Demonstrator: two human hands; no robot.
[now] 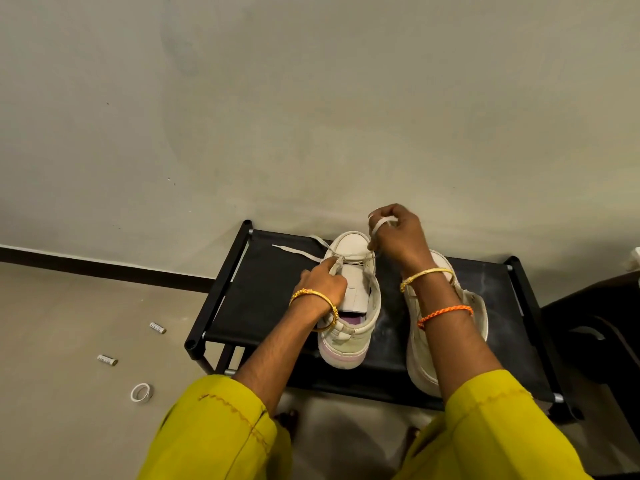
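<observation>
View: head camera, the only one, looking down over both forearms.
Shoe: a white high-top shoe point(348, 351) stands upright on the black fabric top of the shoe rack point(263, 299), with its toe to the wall point(311, 98) and its heel to the person.
Lace: the white lace point(294, 251) crosses the shoe near the toe. One end lies loose on the rack to the left, and the other runs up to the right hand.
Left hand: the left hand point(320, 282) rests on the shoe's left edge. Its fingers point(327, 265) pinch the lace at an eyelet, and the rest are curled in.
Right hand: the right hand point(398, 237) is raised above the toe. Its fingers point(379, 225) are curled, with the lace wound round one of them and taut.
In the way: the right forearm covers the middle of a second shoe point(419, 362), which sits just beside the first on the rack. The left wrist and its gold bangle point(329, 318) hide part of the first shoe's collar.
Floor: two small cylinders point(158, 328) and a white tape ring point(142, 392) lie on the floor point(69, 323) left of the rack, apart from it.
Right edge: dark furniture point(595, 323) stands just beside the rack.
Bottom: yellow sleeves point(221, 427) fill the near edge.
</observation>
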